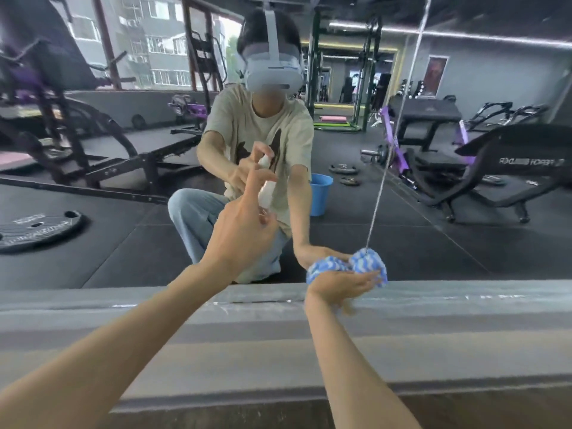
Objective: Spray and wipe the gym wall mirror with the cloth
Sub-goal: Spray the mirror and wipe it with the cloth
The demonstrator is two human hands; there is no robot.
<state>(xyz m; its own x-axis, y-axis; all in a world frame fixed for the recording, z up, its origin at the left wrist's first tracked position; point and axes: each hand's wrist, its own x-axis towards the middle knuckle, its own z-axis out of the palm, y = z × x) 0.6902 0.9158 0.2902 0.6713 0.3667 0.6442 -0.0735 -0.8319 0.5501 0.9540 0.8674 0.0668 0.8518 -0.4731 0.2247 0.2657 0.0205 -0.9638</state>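
Weight plate (37,227): lower left of the frame, seen only as a reflection lying flat on the gym floor.
Mirror (123,258): fills the upper two thirds of the frame, and the person kneels square to it.
Ledge (185,320): a grey band across the lower middle, under the glass; both forearms reach over it.
Left hand (241,233): centre of the frame, clamped round the spray bottle with one finger raised toward its top. This looks like a grip for pumping.
Spray bottle (266,191): just above the left hand, close to the glass. Its long axis is near upright and leans slightly right. The head appears to face the mirror, so mist would land straight ahead.
Bucket (320,193): blue, right of centre, a reflection standing on the floor behind the person.
Right hand (340,287): lower right of centre, at the bottom edge of the glass, closed on the cloth and pressing it to the mirror. It is held low, probably to leave the area in front of the bottle free for spraying.
Cloth (368,263): blue and white, bunched into a wad with no clear long axis. It touches the glass where the seam (387,150) comes down.
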